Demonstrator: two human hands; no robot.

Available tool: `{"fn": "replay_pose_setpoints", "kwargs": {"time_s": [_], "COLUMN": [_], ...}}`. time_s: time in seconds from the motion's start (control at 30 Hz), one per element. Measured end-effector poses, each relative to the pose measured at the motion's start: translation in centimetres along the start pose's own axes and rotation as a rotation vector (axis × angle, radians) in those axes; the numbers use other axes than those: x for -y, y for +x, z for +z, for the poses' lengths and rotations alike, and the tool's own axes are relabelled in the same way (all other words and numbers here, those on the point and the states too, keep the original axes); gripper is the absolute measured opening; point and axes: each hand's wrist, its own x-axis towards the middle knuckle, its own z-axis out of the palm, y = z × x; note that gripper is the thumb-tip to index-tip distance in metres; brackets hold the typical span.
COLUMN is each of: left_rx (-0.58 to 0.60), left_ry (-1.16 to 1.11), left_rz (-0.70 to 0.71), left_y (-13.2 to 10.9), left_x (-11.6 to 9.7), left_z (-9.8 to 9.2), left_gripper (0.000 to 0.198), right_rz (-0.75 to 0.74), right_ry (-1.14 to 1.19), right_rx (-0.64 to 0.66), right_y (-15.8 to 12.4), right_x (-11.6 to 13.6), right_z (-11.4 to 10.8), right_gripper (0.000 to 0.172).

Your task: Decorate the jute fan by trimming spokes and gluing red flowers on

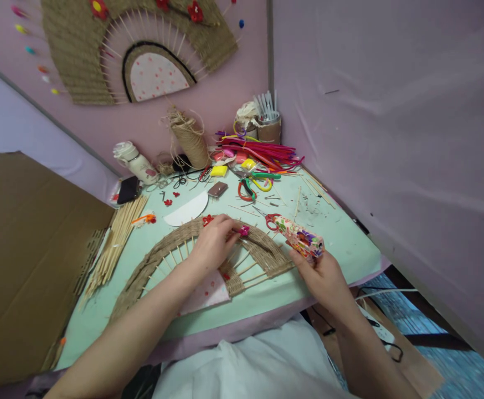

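A fan-shaped piece of woven twine on thin sticks (146,257) lies on the table in front of me. My left hand (215,241) rests over its upper middle, with the fingers closed at a small pink flower (244,230). Just beside that hand, a red flower (207,220) sits on the twine band. A dark twig shape runs along the band to the right of the pink flower. My right hand (323,274) is wrapped round a flower-patterned glue gun (302,237), held at the fan's right end. Red-handled scissors (272,221) lie by its nozzle.
Pliers (248,189), pipe cleaners (262,152), a twine cone (190,138) and a white bottle (136,162) crowd the back. A bundle of sticks (115,244) and a cardboard sheet (30,266) are at left. A finished-looking fan (76,61) hangs on the wall.
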Motion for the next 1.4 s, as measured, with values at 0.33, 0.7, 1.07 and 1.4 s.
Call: {"fn": "replay_pose_setpoints", "kwargs": {"time_s": [0.33, 0.7, 1.07, 1.4], "left_rx": [-0.143, -0.065, -0.03, -0.002], "left_ry": [-0.006, -0.014, 0.03, 0.065], "left_rz": [0.093, 0.095, 0.131, 0.118], "left_y": [-3.0, -2.5, -2.3, -2.3], "left_x": [-0.7, -0.4, -0.4, -0.9], "left_z": [1.5, 1.6, 1.6, 1.3], "left_gripper": [0.021, 0.026, 0.026, 0.028], "right_rz": [0.004, 0.0, 0.007, -0.007], "right_ry": [-0.002, -0.007, 0.0, 0.011], "right_rx": [-0.011, 0.0, 0.005, 0.002], "right_y": [-0.1, -0.2, -0.2, -0.1], "right_x": [-0.3, -0.5, -0.6, -0.8], "right_z": [0.2, 0.2, 0.2, 0.3], "right_gripper": [0.04, 0.039, 0.039, 0.04]}}
